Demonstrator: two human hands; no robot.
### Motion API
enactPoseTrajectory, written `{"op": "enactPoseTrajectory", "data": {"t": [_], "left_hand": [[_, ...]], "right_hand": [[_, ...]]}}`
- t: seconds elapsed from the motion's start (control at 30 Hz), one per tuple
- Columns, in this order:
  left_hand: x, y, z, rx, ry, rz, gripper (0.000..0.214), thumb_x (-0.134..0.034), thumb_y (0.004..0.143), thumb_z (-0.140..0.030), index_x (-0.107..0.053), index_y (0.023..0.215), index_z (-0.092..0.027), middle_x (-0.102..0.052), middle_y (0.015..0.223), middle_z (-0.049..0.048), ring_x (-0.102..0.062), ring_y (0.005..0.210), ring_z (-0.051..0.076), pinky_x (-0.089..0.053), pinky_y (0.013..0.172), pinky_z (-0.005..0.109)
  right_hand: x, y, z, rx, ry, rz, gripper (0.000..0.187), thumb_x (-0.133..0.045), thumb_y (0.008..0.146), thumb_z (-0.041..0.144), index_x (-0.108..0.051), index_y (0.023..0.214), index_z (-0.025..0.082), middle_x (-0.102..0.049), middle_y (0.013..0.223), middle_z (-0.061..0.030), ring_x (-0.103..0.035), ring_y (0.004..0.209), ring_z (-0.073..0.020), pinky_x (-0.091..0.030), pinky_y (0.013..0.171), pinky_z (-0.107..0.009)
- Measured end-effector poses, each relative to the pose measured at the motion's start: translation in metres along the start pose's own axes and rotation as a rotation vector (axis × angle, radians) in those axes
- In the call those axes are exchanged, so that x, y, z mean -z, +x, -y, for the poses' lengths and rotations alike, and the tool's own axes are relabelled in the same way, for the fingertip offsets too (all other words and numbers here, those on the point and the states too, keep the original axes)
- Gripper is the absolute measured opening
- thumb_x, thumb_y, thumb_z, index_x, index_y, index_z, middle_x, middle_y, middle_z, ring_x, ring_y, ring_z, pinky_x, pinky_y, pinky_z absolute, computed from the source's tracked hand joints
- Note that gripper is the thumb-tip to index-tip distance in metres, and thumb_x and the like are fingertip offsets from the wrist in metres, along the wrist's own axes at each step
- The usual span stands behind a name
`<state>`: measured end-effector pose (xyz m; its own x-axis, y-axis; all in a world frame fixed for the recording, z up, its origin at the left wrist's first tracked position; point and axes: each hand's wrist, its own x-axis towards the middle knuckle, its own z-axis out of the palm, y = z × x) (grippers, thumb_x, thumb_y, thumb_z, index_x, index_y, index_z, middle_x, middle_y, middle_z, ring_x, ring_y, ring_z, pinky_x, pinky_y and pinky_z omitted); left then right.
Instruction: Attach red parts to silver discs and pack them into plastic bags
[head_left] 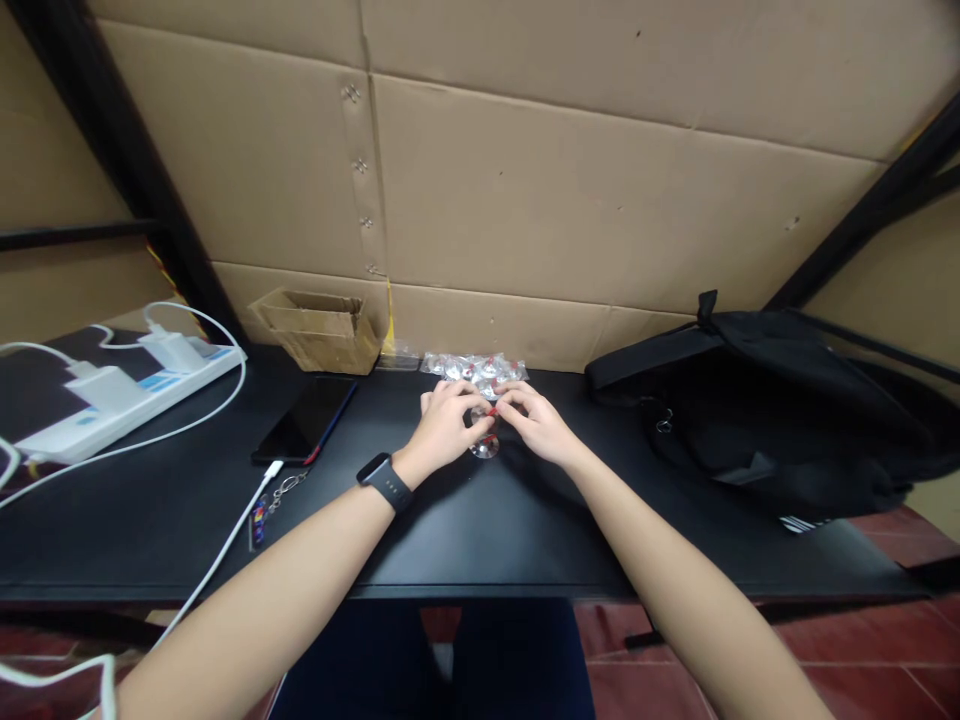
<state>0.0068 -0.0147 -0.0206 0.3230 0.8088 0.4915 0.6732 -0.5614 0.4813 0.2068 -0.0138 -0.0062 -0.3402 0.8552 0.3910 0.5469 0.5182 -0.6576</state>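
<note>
Bending over a black table (pixel 465 545), we bring our left hand (pixel 450 425) and right hand (pixel 541 425) together near its middle, around a small red piece (pixel 492 411). Our right thumb and fingertips are pinched on it; our left fingers curl close on its left side, but we cannot tell whether they grip anything. What shows of the piece is a bright red fleck, mostly covered by fingers. Just on its near side we see a clear disc (pixel 485 449), rounded and glossy, with another spot of red at its far part; we cannot tell whether the two are joined. Beyond our hands spreads a heap of crinkled, silvery-clear packets (pixel 472 367), flecked with similar red. A dark watch (pixel 385 480) circles our left wrist. To the left lies a black phone (pixel 304 418), with an open cardboard box (pixel 322 345) on its far side and a white power strip (pixel 64 437) farther left. A black bag (pixel 787 410) slumps on the right.
</note>
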Motion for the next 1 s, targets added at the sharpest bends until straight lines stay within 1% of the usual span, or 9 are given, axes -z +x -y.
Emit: {"op": "enactPoseTrajectory", "data": {"t": [0.13,0.2,0.3,0.4,0.5,0.7,0.77,0.87,1.0], "left_hand": [[0.000,0.004,0.013,0.119,0.019,-0.054,0.013,-0.065,0.091,-0.038,-0.076,0.093,-0.030,-0.070,0.111,0.0030,-0.055,0.110,0.027,-0.034,0.093,0.043],[0.001,0.006,0.021,0.191,0.002,-0.067,0.015,-0.061,0.093,-0.036,-0.075,0.095,-0.031,-0.072,0.111,0.0020,-0.059,0.108,0.027,-0.034,0.091,0.042],[0.005,0.009,0.028,0.256,-0.015,-0.058,0.015,-0.060,0.093,-0.035,-0.075,0.096,-0.031,-0.075,0.110,0.0008,-0.063,0.108,0.027,-0.034,0.091,0.041],[0.009,0.009,0.027,0.261,-0.032,-0.015,0.016,-0.062,0.092,-0.039,-0.075,0.094,-0.031,-0.078,0.102,-0.0004,-0.067,0.101,0.027,-0.034,0.093,0.042],[0.010,0.009,0.024,0.217,-0.072,0.027,0.021,-0.061,0.092,-0.044,-0.074,0.089,-0.029,-0.079,0.095,-0.0015,-0.070,0.092,0.024,-0.036,0.094,0.042],[-0.003,0.010,0.027,0.198,-0.342,0.040,0.018,-0.062,0.089,-0.041,-0.070,0.090,-0.025,-0.079,0.093,0.0006,-0.072,0.091,0.021,-0.047,0.090,0.035],[-0.010,0.010,0.028,0.182,-0.508,0.037,0.019,-0.064,0.088,-0.040,-0.067,0.090,-0.022,-0.078,0.092,0.0029,-0.072,0.089,0.020,-0.050,0.087,0.032],[-0.018,0.010,0.028,0.192,-0.719,0.023,0.024,-0.064,0.088,-0.041,-0.064,0.093,-0.018,-0.076,0.086,0.0047,-0.072,0.083,0.020,-0.052,0.079,0.029],[-0.022,0.009,0.030,0.236,-0.762,-0.001,0.022,-0.066,0.086,-0.036,-0.064,0.094,-0.016,-0.075,0.083,0.0044,-0.072,0.079,0.018,-0.050,0.074,0.025]], "right_hand": [[0.001,-0.003,-0.001,0.032,-0.085,0.147,0.020,-0.066,0.091,0.040,-0.070,0.094,0.021,-0.068,0.088,-0.0027,-0.062,0.077,-0.0169,-0.048,0.072,-0.028],[0.001,-0.005,-0.002,0.067,-0.151,0.253,0.016,-0.073,0.086,0.036,-0.072,0.092,0.021,-0.068,0.084,-0.0019,-0.062,0.074,-0.0163,-0.047,0.071,-0.027],[-0.001,-0.006,-0.001,0.080,-0.180,0.317,0.009,-0.069,0.089,0.030,-0.073,0.088,0.021,-0.069,0.080,-0.0015,-0.062,0.072,-0.0155,-0.047,0.071,-0.027],[-0.004,-0.005,0.000,0.066,-0.179,0.264,0.007,-0.066,0.090,0.025,-0.070,0.086,0.021,-0.070,0.084,-0.0020,-0.062,0.072,-0.0150,-0.047,0.070,-0.026],[-0.002,-0.003,0.001,0.030,-0.130,0.131,0.010,-0.062,0.092,0.026,-0.067,0.086,0.020,-0.071,0.086,-0.0031,-0.063,0.073,-0.0159,-0.048,0.070,-0.027],[0.006,0.002,-0.004,-0.075,0.193,-0.130,0.018,-0.062,0.092,0.038,-0.061,0.088,0.020,-0.072,0.087,-0.0049,-0.071,0.079,-0.0195,-0.054,0.072,-0.030],[0.004,0.002,-0.004,-0.068,0.270,-0.134,0.020,-0.065,0.090,0.039,-0.061,0.089,0.020,-0.072,0.092,-0.0051,-0.071,0.080,-0.0191,-0.056,0.073,-0.030],[-0.004,-0.001,-0.002,-0.021,0.317,-0.050,0.020,-0.068,0.089,0.039,-0.064,0.088,0.019,-0.070,0.101,-0.0052,-0.071,0.084,-0.0185,-0.057,0.074,-0.029],[-0.015,-0.004,0.003,-0.087,0.381,0.040,0.024,-0.068,0.088,0.042,-0.063,0.089,0.019,-0.068,0.094,-0.0045,-0.073,0.080,-0.0194,-0.059,0.066,-0.028]]}}
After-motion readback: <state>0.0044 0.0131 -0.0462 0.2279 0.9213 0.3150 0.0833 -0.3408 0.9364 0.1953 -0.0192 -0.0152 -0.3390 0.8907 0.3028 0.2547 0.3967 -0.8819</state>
